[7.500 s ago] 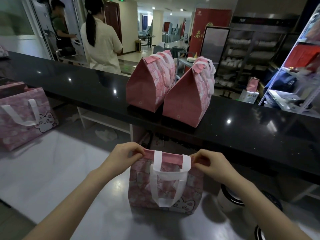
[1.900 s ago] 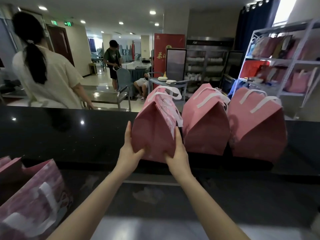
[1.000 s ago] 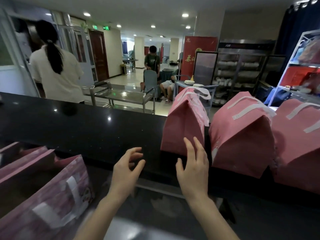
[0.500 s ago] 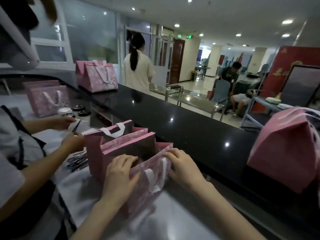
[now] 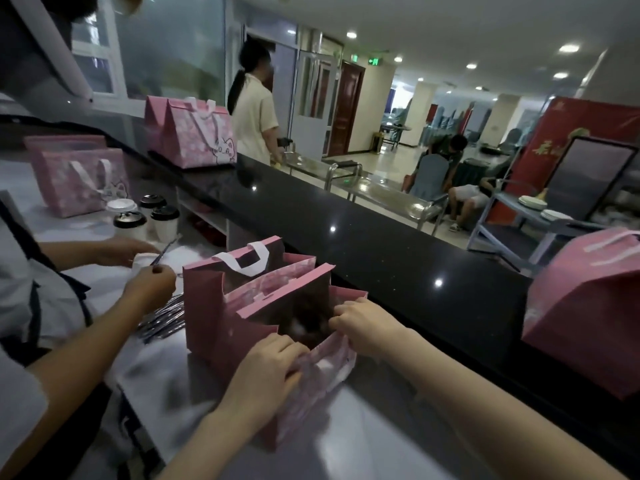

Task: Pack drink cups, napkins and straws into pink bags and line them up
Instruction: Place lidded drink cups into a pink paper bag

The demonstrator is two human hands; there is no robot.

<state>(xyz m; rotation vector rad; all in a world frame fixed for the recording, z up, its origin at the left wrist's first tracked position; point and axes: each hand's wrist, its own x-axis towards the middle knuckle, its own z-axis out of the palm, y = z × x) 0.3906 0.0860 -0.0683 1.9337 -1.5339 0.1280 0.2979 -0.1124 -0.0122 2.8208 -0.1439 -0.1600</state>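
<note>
Your left hand point(image 5: 266, 362) pinches the near rim of the open bag point(image 5: 325, 372) and your right hand point(image 5: 360, 323) pinches the far rim. The hands are apart, one on each side of the mouth. The bag stands on the worktop point(image 5: 363, 445), near centre, and looks tilted. The inside is dark and blurred, so I can't tell what's in it.

Risks, near to far:
- The bag seems to lean on your grip. Pull the rims unevenly and it likely tips; a cup inside would spill.
- The rim looks thin. A hard pinch or twist probably creases or tears it at the fold.
- The second bag point(image 5: 204, 306) sits just beside yours on the left, mouth open. Drag yours sideways and you likely knock it over.
- Straws point(image 5: 162, 318) lie loose left of that, with the helper's hand point(image 5: 150, 284) working just above them. Swing left and you hit both.
- The cups point(image 5: 164, 221) stand far left, well apart. Reaching over open bags, your arm can clip a rim.
- The counter point(image 5: 398, 265) sits higher than the worktop. Lift toward the packed bag point(image 5: 588, 323) at right, catch the edge, and the contents shift.
</note>
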